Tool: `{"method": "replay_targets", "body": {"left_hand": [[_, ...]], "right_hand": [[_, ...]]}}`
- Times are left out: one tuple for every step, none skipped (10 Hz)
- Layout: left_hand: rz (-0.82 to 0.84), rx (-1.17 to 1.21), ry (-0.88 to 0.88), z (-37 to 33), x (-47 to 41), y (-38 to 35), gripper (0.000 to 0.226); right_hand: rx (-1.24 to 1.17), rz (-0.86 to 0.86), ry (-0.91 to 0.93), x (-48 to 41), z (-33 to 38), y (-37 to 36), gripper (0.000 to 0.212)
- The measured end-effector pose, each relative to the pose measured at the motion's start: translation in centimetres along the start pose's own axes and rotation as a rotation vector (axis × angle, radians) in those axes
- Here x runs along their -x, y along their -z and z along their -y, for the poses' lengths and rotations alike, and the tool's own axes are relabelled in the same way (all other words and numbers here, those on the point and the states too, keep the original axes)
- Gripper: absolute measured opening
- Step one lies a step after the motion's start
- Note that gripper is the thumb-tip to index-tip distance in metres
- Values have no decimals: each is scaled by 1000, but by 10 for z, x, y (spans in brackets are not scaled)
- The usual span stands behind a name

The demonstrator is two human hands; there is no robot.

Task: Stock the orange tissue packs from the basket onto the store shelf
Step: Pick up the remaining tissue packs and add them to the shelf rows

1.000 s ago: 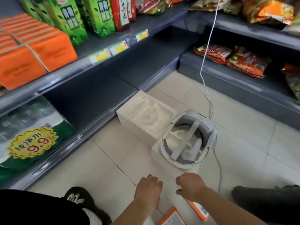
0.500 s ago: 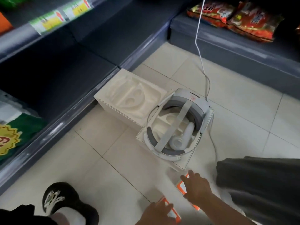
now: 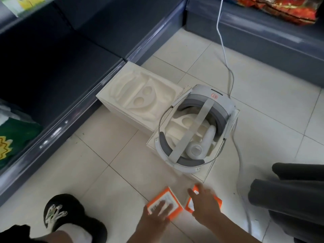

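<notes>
Head cam only. Compared with half a second ago, the view has tipped further down, so both orange tissue packs now show whole-ish on the floor [image 3: 108,172] at the bottom, instead of poking in at the edge. The left hand [image 3: 156,214] has slid up and lies on the left pack [image 3: 169,195] with its fingers flat, not curled round it. The right hand [image 3: 204,206] is still on top of the right pack [image 3: 217,201], but it's smeared with blur, so I can't tell if it's gripping or just resting.

Room-wise: the packs lie almost side by side, with a thin strip of tile between them. The corner of the white box [image 3: 205,176] carrying the headset [image 3: 196,128] sits just beyond the right pack. A dark trouser knee [image 3: 289,199] crowds in from the right, with the white cable [image 3: 226,58] trailing down between it and the box. To the left, bare tile runs to the shoe [image 3: 70,213] and up to the rounded lip of the bottom shelf [image 3: 57,130].
</notes>
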State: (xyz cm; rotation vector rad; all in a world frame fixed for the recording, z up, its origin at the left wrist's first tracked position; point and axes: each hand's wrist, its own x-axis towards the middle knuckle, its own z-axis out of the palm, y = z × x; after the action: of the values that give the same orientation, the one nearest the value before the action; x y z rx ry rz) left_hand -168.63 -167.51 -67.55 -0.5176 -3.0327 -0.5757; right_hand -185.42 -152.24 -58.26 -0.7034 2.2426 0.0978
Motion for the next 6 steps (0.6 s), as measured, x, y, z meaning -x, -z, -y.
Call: {"method": "replay_targets", "body": {"left_hand": [[525, 18, 401, 8, -33, 66, 54], [617, -34, 459, 0, -45, 81, 70], [634, -21, 623, 10, -49, 77, 84], [623, -95, 652, 19, -53, 75, 69], [517, -150, 684, 37, -52, 70, 88], [543, -142, 773, 57, -46, 67, 96]], "right_hand": [[26, 23, 62, -5, 11, 2, 85], [172, 75, 111, -10, 18, 2, 99], [268, 68, 109, -15, 22, -6, 97], [214, 5, 76, -17, 31, -11, 83], [80, -15, 94, -24, 43, -9, 78], [9, 27, 123, -28, 50, -2, 81]]}}
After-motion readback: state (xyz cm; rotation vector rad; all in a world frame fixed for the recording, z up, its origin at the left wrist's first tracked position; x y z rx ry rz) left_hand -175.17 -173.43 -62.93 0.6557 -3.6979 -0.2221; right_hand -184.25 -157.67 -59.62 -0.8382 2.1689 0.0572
